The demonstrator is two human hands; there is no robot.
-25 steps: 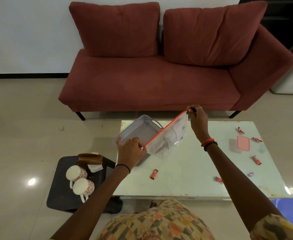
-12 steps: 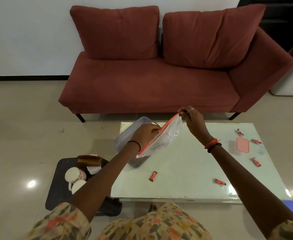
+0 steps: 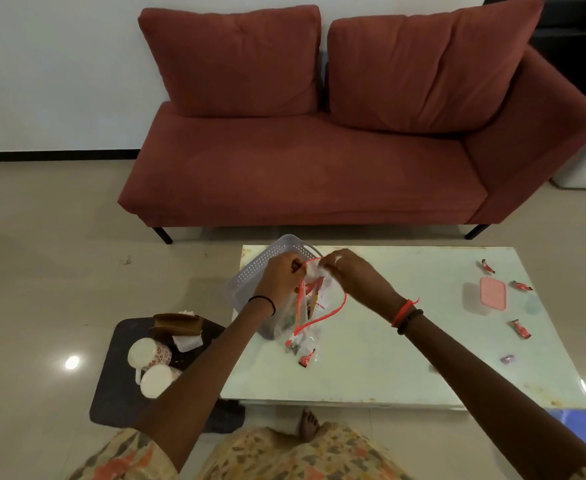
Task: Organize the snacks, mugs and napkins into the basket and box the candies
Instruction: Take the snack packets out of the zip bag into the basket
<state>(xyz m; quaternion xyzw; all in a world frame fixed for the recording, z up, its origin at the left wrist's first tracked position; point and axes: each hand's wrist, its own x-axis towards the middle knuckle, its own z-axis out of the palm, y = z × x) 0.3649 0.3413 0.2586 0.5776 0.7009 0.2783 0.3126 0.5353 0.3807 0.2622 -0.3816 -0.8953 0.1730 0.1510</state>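
While the left hand [image 3: 284,271] and right hand [image 3: 347,268] each pinch the red-zip mouth of the clear snack bag [image 3: 314,306], it hangs gaping just in front of the grey basket [image 3: 250,282]; one tilt could spill the packets onto the worktop [image 3: 371,358]. The bag's slack bottom could also sweep away the loose candy [image 3: 307,359] lying just below it, on the near side of the basket. No brand or writing reads on the wrappers, the bag or the pink-lidded box [image 3: 492,293] well right of the basket: too small to tell.
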